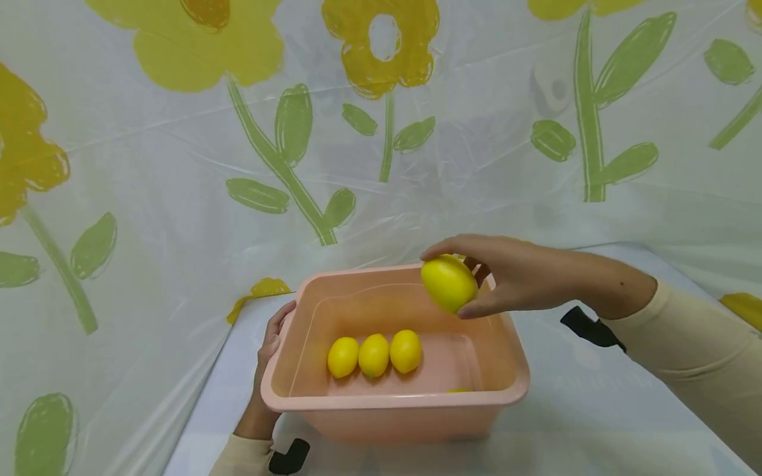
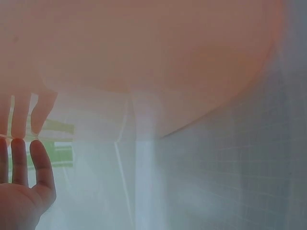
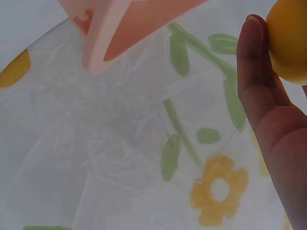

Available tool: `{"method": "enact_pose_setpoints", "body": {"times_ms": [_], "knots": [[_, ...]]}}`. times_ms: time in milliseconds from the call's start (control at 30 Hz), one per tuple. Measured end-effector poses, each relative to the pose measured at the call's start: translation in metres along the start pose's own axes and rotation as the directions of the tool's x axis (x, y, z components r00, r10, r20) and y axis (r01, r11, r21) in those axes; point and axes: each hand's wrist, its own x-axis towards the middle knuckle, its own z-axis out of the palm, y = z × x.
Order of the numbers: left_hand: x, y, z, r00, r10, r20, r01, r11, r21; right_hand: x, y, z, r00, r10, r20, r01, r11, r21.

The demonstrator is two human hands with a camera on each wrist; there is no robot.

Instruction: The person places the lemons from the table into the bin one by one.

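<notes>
In the head view, my right hand [image 1: 506, 271] grips a yellow lemon [image 1: 449, 283] between thumb and fingers, above the right back part of a pink plastic basin [image 1: 393, 401]. The same lemon [image 3: 290, 40] shows at the edge of the right wrist view. Three lemons [image 1: 374, 356] stand in a row on the basin's floor, left of its middle. A sliver of another yellow thing [image 1: 460, 391] peeks over the near rim, mostly hidden. Against the basin's left outer side rests my left hand [image 1: 270, 350]; its fingers [image 2: 43, 167] look fairly straight, tips touching the wall.
The basin stands on a white-covered table [image 1: 595, 396]. Behind and to the left hangs a white sheet [image 1: 476, 145] printed with yellow flowers and green leaves. Black straps [image 1: 589, 327] circle the cream sleeves.
</notes>
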Motion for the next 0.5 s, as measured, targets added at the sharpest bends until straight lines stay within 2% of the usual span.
{"method": "enact_pose_setpoints", "body": {"times_ms": [133,333,500], "knots": [[-0.001,0.000,0.001,1.000,0.007,0.008,-0.007,1.000,0.000,0.017,-0.002,0.002,0.999,0.005,0.037,-0.006,1.000,0.018],[-0.003,-0.003,0.000,0.996,0.070,0.049,-0.070,0.998,-0.001,0.044,-0.006,0.009,0.995,-0.036,0.088,0.032,0.998,0.055],[-0.003,-0.003,0.000,0.996,0.070,0.049,-0.071,0.998,0.001,0.064,-0.008,0.018,0.992,-0.043,0.116,0.038,0.998,0.052]]}}
